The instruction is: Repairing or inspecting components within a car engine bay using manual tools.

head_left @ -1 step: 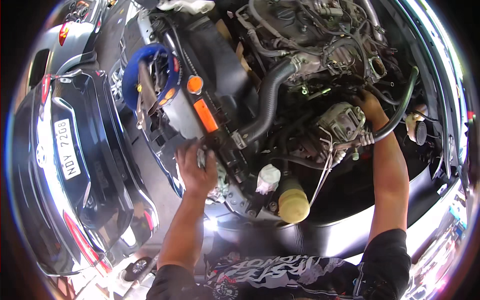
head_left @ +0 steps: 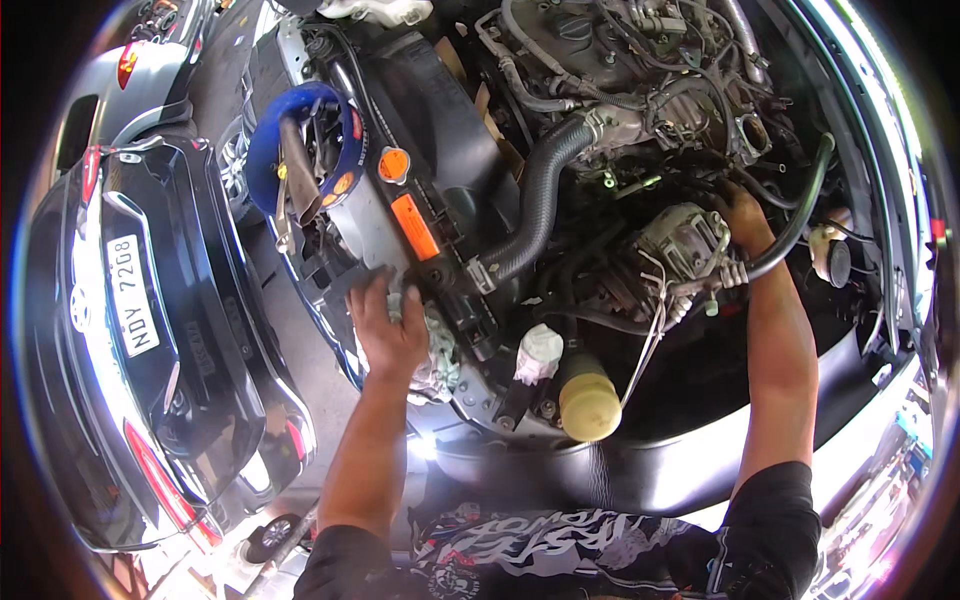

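My left hand lies on the front edge of the engine bay, beside the headlight. Its fingers are spread and it holds nothing. Deep in the bay, my right hand reaches past a silver metal housing with a hose running to it. The fingertips there disappear among dark engine parts, so what they touch is hidden. A thick black ribbed hose curves from the engine to the radiator. On the radiator's top sit an orange round cap and an orange label.
A blue round tray with tools in it rests on the front panel. Near me stand a yellowish reservoir cap and a white-wrapped piece, with loose pale cords alongside. A dark car is parked at the left.
My left hand has shifted slightly on the front edge, its fingers more spread. My right hand stays at nearly the same spot behind the metal housing. The view has moved a little.
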Demonstrator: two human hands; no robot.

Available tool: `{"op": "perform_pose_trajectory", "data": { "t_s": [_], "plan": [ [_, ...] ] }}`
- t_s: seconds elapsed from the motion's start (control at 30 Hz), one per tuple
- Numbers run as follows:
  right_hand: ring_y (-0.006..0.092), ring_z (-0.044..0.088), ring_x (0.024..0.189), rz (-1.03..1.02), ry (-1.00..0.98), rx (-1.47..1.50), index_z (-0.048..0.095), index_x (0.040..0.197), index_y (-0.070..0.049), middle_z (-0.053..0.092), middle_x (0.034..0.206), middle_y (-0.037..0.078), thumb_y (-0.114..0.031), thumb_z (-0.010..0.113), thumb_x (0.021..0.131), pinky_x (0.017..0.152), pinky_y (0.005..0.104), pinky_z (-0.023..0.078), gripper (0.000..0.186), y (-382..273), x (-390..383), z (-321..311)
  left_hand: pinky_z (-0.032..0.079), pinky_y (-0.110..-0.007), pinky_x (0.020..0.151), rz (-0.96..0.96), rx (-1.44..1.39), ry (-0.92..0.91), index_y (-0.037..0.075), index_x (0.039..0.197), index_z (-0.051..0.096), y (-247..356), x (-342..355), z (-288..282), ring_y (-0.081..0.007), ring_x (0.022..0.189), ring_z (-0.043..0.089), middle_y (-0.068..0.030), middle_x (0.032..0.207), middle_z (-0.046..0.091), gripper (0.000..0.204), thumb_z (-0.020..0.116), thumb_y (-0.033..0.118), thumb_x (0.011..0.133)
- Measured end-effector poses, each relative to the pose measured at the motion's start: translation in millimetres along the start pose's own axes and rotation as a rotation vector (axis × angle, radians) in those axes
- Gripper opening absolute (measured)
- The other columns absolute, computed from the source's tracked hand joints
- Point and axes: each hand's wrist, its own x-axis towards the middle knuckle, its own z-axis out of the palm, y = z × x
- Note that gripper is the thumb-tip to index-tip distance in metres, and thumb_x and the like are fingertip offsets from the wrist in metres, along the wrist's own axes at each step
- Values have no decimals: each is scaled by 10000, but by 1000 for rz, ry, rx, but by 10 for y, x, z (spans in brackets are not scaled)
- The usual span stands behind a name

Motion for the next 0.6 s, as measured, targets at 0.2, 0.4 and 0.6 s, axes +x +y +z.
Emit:
{"op": "perform_pose_trajectory", "data": {
  "t_s": [0.2, 0.4, 0.6],
  "plan": [
    [372, 571, 1157, -60, -52, -397, 586, 1237, 8, 618, 1184, 249, -263, 606, 869, 1001, 409, 440, 458, 74, -911, -289, 439, -485, 944, -253, 114, 114, -4, 1188, 605, -535, 459, 424, -423, 1083, 536, -245, 1172, 587, 441, 665, 294, 868],
    [355, 627, 1066, 73, 226, 111, 573, 1216, 50, 639, 1131, 264, -266, 650, 861, 910, 380, 488, 481, -430, -2272, -670, 404, -485, 984, -221, 161, 81, 57, 1273, 565, -490, 552, 549, -389, 1137, 490, -223, 1210, 549, 536, 625, 398, 863],
    [228, 652, 1013, 221, 409, 404, 580, 1235, 30, 677, 1108, 152, -106, 650, 872, 870, 328, 500, 394, -1006, -3201, -497, 380, -480, 1039, -402, 202, -72, 102, 1296, 560, -429, 596, 487, -389, 1213, 459, -217, 1282, 524, 577, 560, 512, 889]
  ]
}}
